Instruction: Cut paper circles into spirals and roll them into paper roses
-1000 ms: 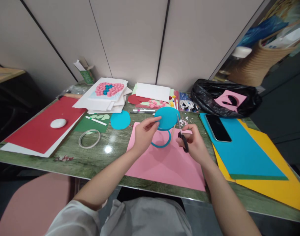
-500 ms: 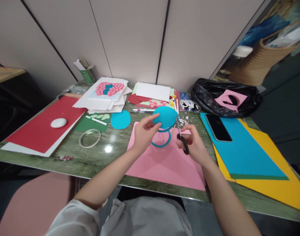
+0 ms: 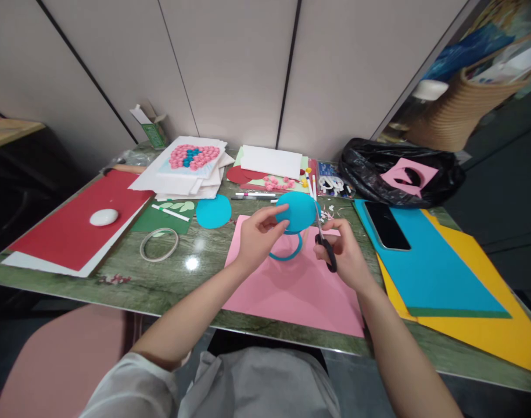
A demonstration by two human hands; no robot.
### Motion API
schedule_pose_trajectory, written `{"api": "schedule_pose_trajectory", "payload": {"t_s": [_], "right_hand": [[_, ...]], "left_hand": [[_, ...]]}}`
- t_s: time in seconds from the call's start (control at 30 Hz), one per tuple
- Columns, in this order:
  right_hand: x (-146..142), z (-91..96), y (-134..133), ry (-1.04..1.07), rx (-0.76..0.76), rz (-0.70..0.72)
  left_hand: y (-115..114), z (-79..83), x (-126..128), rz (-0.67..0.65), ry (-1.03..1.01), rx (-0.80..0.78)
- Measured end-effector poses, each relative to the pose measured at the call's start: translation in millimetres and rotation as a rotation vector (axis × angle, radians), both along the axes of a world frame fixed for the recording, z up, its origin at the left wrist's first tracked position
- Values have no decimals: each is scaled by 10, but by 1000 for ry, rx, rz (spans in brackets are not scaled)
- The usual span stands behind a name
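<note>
My left hand pinches a teal paper disc and holds it up above a pink paper sheet. A thin teal strip curls down from the disc's edge. My right hand grips black-handled scissors, whose blades point up along the disc's right edge. A second teal disc lies flat on the table to the left.
A roll of tape, a red sheet with a white oval object, and white sheets lie on the left. A phone rests on teal and yellow sheets on the right, behind them a black bag. Pens lie at the back.
The teal disc has been turned in my left hand, and the scissors have shifted slightly along its right edge. The hanging strip stays below it.
</note>
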State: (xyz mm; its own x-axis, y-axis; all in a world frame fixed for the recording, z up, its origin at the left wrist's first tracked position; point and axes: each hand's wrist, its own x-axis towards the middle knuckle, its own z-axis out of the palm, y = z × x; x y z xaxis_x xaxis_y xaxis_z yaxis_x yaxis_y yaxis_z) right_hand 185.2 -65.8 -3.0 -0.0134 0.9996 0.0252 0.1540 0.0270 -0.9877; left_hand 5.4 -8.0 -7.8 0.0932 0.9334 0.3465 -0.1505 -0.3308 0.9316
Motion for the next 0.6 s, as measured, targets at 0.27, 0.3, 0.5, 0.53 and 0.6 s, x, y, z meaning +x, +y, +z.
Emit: {"api": "schedule_pose_trajectory", "payload": {"t_s": [0.27, 0.3, 0.5, 0.53, 0.6], "right_hand": [[-9, -2, -4, -14, -7, -10], [-8, -5, -4, -14, -6, -7], [8, -20, -8, -10, -1, 9], [11, -20, -9, -12, -3, 8], [15, -21, -9, -17, -6, 10]], "left_hand": [[-2, -11, -10, 22, -1, 18], [-3, -12, -13, 24, 0, 17], [-7, -5, -12, 31, -3, 10], [-4, -4, -10, 31, -9, 9], [3, -6, -6, 29, -22, 12]]}}
